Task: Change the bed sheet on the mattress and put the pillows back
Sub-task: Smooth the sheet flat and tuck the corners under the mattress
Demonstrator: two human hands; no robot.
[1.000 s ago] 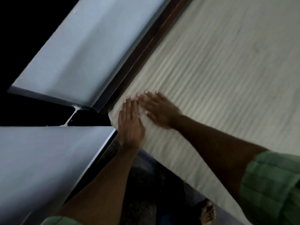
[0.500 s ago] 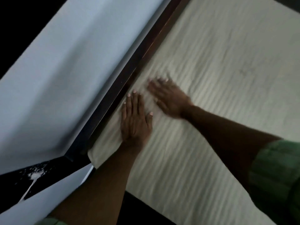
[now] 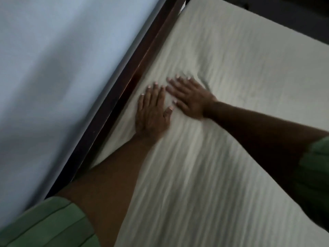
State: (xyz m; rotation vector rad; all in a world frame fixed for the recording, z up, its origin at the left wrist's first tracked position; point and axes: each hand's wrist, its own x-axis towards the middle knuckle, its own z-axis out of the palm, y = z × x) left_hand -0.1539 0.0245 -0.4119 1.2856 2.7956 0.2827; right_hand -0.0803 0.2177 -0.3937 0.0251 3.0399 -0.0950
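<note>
Slid up the bed since a second ago: both hands further along the wall-side edge, corner of mattress and dark floor gap gone from view, more sheet visible ahead.

Head view, only one given. Left hand [image 3: 151, 111] flat, fingers straight and together, palm pressing on striped cream bed sheet [image 3: 222, 157] just beside dark wooden bed frame [image 3: 124, 97]. Nothing gripped. Right hand [image 3: 188, 97] also flat, fingers spread, just beside left hand, thumb tips nearly touching; holding nothing, pressing cloth. Sheet lies spread over mattress, covering all of it in view. Small ridge of wrinkle [image 3: 204, 79] just off right hand's outer edge, with faint creases running ahead toward far end. Pale wall [image 3: 53, 68] beyond frame. Green sleeves [image 3: 46, 227] low in picture. No pillows in view.

Step judged: smoothing new sheet along frame side, likely ahead of tucking. Frame motion-blurred, so sheet edge possibly already tucked between mattress and frame, cannot tell.

Doing it well: keep palms flat and low, push outward and forward in one long stroke so wrinkle gets driven off toward far end rather than folded under. Work right hand across ridge first. Keep stripes running parallel to frame as straightness check. Avoid dragging cloth away from frame side, else edge pulls loose.
</note>
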